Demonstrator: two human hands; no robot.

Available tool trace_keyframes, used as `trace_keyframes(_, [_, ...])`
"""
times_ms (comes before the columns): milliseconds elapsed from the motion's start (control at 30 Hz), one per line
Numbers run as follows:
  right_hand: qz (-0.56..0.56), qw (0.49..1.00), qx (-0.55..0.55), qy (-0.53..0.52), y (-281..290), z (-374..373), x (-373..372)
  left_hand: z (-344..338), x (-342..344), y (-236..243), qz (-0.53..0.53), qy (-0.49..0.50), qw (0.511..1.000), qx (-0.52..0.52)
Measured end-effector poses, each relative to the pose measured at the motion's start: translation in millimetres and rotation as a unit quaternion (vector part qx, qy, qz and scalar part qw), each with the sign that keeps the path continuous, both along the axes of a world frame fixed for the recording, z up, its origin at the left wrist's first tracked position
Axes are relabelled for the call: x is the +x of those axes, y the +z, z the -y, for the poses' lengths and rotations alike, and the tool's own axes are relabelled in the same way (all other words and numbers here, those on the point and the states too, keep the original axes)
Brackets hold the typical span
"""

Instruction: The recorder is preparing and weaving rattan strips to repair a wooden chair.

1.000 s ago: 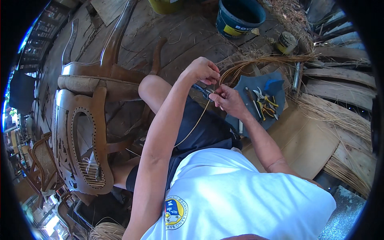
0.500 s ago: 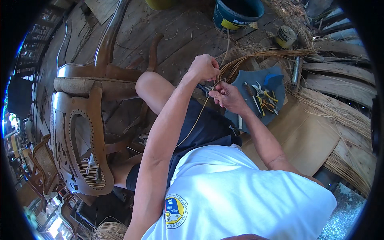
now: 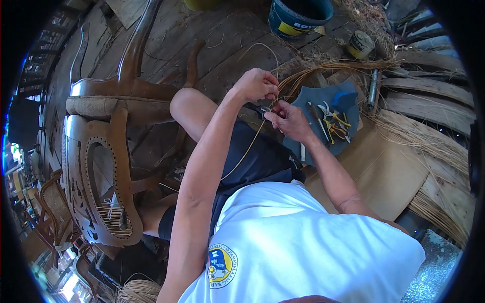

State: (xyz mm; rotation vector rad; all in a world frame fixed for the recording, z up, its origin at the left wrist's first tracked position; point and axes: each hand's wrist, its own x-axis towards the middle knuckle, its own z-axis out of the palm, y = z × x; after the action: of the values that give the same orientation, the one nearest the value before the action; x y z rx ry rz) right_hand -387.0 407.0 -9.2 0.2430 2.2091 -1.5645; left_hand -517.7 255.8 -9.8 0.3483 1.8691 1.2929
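Observation:
My left hand point(image 3: 260, 86) is closed, pinching a thin pale cane strand point(image 3: 252, 144) whose top arches in a loop above both hands. My right hand point(image 3: 287, 120) grips the strand just below and right of it, thumb and fingers together. Between the hands, near my knee, is a dark tool with a metal part point(image 3: 260, 109); I cannot tell what holds it. A bundle of brown cane point(image 3: 337, 67) lies behind my hands. At right, a grey shaped board point(image 3: 316, 93) carries pruners point(image 3: 328, 112), yellow-handled tools point(image 3: 339, 132) and a blue object point(image 3: 345, 99).
A wooden chair point(image 3: 90, 151) with a partly strung oval panel lies on its side at left, more chairs point(image 3: 53, 207) behind. A dark teal bucket point(image 3: 298, 17) and small can point(image 3: 359, 46) stand ahead. Loose cane strips point(image 3: 414, 136) and a plywood sheet point(image 3: 369, 171) lie at right.
My left hand has moved a little upward from one second ago. The strand beyond the hands, drawn up half a second ago, now curves over in an arch.

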Motion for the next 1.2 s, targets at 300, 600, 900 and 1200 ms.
trace_keyframes(300, [0.004,1.000,0.000,0.011,-0.9,-3.4,-3.2,9.7,2.8,6.2,0.090,0.033,0.992,0.085])
trace_keyframes(600, [0.021,0.999,-0.028,0.035,-0.4,-9.0,-3.3,13.1,2.5,11.7,0.086,0.035,0.992,0.086])
trace_keyframes(900, [0.029,0.998,-0.056,0.029,1.3,-5.6,-1.8,0.6,9.9,17.3,-0.059,0.034,0.998,-0.018])
trace_keyframes(1200, [0.004,0.996,-0.087,0.009,-12.7,-2.3,-0.3,-0.5,17.1,8.8,-0.256,0.064,0.963,-0.057])
